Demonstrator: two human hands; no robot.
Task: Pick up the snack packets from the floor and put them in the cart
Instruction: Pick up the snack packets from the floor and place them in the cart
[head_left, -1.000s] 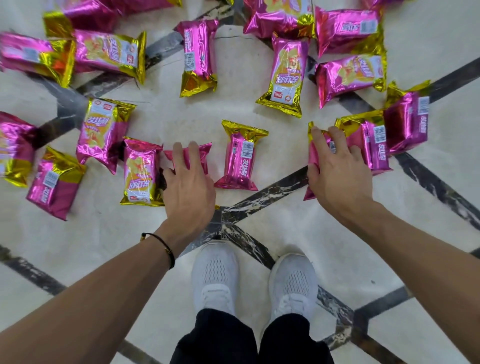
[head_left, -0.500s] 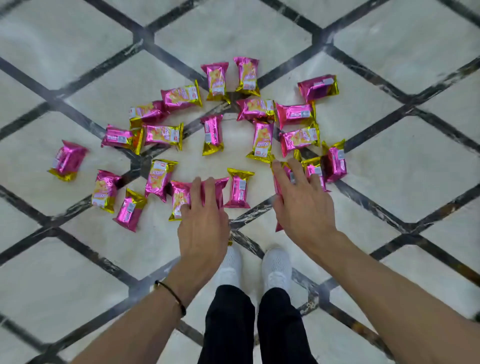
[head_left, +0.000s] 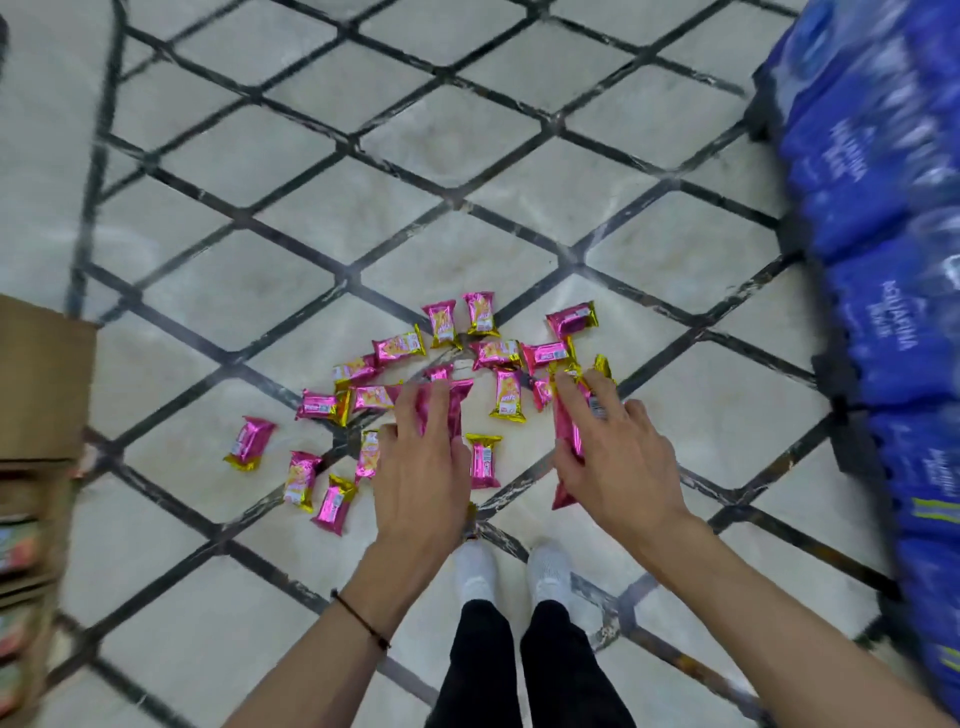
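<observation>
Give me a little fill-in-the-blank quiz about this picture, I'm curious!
The left hand and right hand each grip snack packets coloured ____ with gold ends.
The person's shoes are ____.
The wrapped bottle packs at right are ____.
The cardboard box stands on the person's ____ side.
Missing words: pink, white, blue, left.

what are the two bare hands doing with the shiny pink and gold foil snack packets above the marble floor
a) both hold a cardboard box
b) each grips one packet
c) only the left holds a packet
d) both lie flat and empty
b: the left hand grips one pink foil snack packet and the right hand grips a second pink packet, fingers curled over them.
</observation>
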